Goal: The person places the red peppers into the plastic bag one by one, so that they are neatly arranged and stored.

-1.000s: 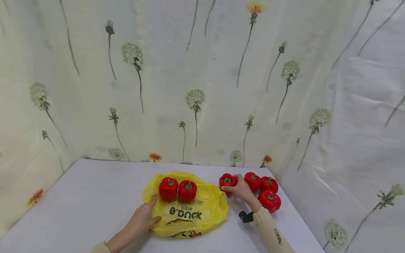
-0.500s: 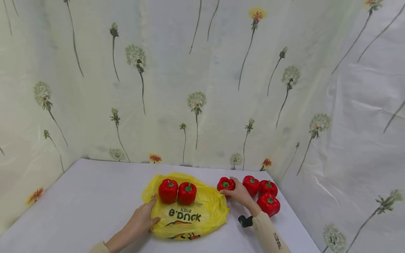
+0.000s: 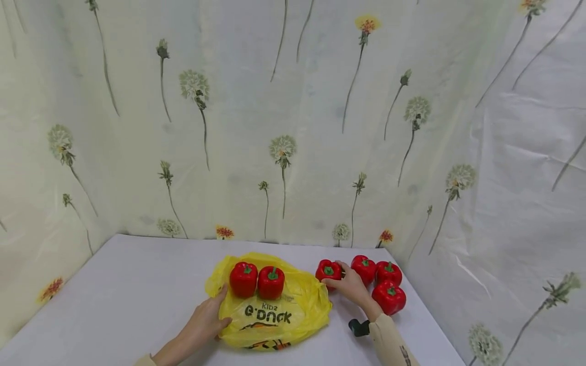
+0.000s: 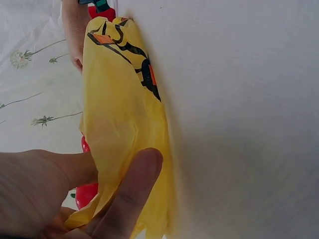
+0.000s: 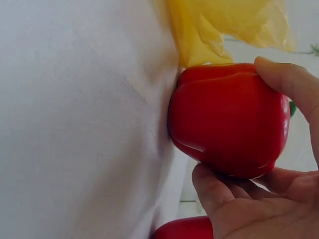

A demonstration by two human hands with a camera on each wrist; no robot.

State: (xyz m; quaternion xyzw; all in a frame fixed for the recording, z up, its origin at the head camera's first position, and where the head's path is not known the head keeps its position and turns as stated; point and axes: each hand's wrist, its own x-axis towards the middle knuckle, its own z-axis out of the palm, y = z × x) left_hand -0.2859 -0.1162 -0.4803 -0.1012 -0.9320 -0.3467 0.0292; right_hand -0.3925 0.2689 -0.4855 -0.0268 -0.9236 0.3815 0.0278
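A yellow plastic bag [image 3: 270, 328] with black lettering lies on the table. My left hand [image 3: 206, 316] grips its left side, thumb and fingers on the yellow plastic [image 4: 124, 109] in the left wrist view. Two red bell peppers, one on the left [image 3: 242, 280] and one on the right [image 3: 271, 283], stand upright on the bag's back part; whether they are within its opening I cannot tell. Just right of the bag, my right hand [image 3: 350, 285] holds another red bell pepper [image 5: 229, 119] between thumb and fingers, its base against the white tabletop.
Three more red bell peppers, at the back [image 3: 363, 269], at the far right [image 3: 389, 272] and in front [image 3: 389, 299], cluster at the table's right edge. A dark green piece [image 3: 359, 328] sits by my right wrist. A flower-print curtain [image 3: 238, 127] hangs behind the white table [image 3: 137, 284].
The head view has shifted slightly. Both hands stay nearly in place, the left on the bag and the right around the bell pepper.
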